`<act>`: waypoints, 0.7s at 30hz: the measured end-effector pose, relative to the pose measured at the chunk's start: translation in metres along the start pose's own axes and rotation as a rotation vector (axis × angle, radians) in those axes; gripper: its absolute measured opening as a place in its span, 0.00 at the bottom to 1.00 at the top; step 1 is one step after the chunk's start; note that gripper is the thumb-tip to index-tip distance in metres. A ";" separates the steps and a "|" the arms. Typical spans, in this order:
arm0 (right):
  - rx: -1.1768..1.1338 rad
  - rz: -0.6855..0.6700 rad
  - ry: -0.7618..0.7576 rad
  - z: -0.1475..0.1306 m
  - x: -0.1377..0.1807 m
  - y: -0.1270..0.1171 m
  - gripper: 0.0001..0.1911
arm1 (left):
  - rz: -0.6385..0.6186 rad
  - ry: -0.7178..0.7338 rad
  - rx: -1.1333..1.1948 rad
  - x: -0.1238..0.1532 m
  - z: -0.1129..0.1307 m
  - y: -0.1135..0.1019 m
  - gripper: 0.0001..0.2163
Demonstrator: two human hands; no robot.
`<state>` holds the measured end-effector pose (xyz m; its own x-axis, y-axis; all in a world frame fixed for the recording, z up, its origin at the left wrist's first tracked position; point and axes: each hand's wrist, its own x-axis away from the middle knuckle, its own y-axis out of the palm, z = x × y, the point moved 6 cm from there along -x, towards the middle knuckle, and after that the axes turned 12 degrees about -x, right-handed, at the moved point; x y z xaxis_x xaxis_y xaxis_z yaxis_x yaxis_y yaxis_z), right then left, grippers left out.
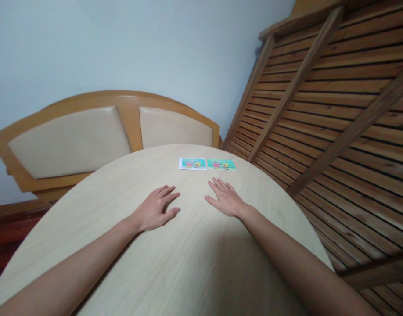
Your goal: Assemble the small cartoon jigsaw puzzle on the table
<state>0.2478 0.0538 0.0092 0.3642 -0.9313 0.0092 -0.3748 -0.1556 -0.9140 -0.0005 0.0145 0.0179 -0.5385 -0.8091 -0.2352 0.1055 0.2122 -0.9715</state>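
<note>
My left hand (158, 208) rests palm down on the pale round table (175, 263), fingers apart and holding nothing. Across from it, my right hand (224, 197) lies flat with its fingers spread, also without anything in it. Just beyond my right fingertips is a green cartoon card (221, 164) with a pink figure and a yellow figure. To its left, almost touching it, lies a second cartoon card (192, 164) with the same picture and a white edge on its left side. Neither hand touches the cards.
Behind the table stands a wooden headboard (125, 118) with cream padded panels, against a pale blue wall (138, 44). On the right, a slatted wooden frame (320, 109) leans close to the table's edge. Dark red flooring (10, 237) shows at lower left.
</note>
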 end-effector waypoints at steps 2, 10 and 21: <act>-0.002 -0.013 -0.024 -0.003 0.019 0.002 0.43 | -0.018 0.004 -0.009 0.002 0.005 -0.001 0.27; -0.049 -0.049 -0.055 -0.009 0.047 0.004 0.44 | -0.137 0.034 -0.010 0.010 0.035 0.003 0.32; -0.032 -0.033 -0.075 -0.007 0.043 0.004 0.43 | -0.182 0.041 -0.022 0.009 0.037 0.001 0.32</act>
<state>0.2561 0.0105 0.0086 0.4393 -0.8983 0.0080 -0.3884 -0.1980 -0.9000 0.0256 -0.0124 0.0143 -0.5804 -0.8126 -0.0540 -0.0146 0.0766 -0.9970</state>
